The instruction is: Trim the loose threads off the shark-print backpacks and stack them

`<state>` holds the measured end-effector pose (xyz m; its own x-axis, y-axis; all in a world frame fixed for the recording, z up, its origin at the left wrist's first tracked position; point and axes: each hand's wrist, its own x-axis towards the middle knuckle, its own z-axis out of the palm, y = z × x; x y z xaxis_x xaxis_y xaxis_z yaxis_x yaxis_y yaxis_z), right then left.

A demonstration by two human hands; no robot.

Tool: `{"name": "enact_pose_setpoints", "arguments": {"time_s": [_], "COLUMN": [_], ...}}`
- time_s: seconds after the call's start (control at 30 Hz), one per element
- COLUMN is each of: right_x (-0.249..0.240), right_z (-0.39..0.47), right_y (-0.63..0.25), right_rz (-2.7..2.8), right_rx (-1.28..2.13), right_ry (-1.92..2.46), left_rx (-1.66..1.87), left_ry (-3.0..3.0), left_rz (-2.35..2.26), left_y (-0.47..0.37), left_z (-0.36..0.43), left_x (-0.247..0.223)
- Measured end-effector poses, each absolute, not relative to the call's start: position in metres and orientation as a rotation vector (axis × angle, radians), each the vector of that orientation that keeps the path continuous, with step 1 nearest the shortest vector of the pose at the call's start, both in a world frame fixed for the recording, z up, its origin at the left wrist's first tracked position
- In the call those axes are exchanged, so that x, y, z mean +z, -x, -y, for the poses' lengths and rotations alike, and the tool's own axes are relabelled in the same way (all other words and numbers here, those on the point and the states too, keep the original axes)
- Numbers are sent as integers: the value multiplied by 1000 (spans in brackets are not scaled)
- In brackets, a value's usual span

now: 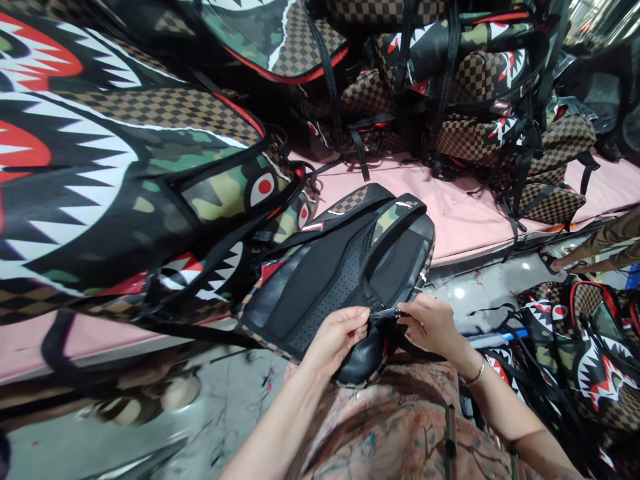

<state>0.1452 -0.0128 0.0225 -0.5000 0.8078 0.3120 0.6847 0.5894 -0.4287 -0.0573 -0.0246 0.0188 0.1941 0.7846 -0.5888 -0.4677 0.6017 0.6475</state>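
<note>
A backpack (320, 300) with a black padded back panel and shoulder straps lies tilted before me, its near end against my lap. With thumb and finger, my left hand (343, 333) pinches the lower end of a shoulder strap (373, 277). My right hand (427, 323) is closed around a small metallic tool, which looks like thread snips (387, 313). Its tip points left, close to the left fingertips. Whatever fine thread may lie between the hands is too small to make out.
Large shark-mouth backpacks (200, 193) are piled at the left on a pink-covered table (400, 180). More checked bags (480, 133) stand at the back. Other backpacks (590, 340) lie low at the right. A person's legs (600, 243) show beyond the table edge.
</note>
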Motion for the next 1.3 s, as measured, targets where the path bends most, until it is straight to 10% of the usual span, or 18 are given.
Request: {"name": "enact_pose_setpoints", "arguments": {"time_s": [0.47,1.3], "right_x": [17,5], "right_z": [11,27], "right_y": [-144,-134], "right_rz": [1933,1748], "right_rx": [967,941], "right_ry": [1193,1301], "left_rx": [888,986], "left_ry": [-330,-477], "left_rz": [-1020,-1198], "left_y": [56,55], "left_z": [23,13], "left_x": [20,19]}}
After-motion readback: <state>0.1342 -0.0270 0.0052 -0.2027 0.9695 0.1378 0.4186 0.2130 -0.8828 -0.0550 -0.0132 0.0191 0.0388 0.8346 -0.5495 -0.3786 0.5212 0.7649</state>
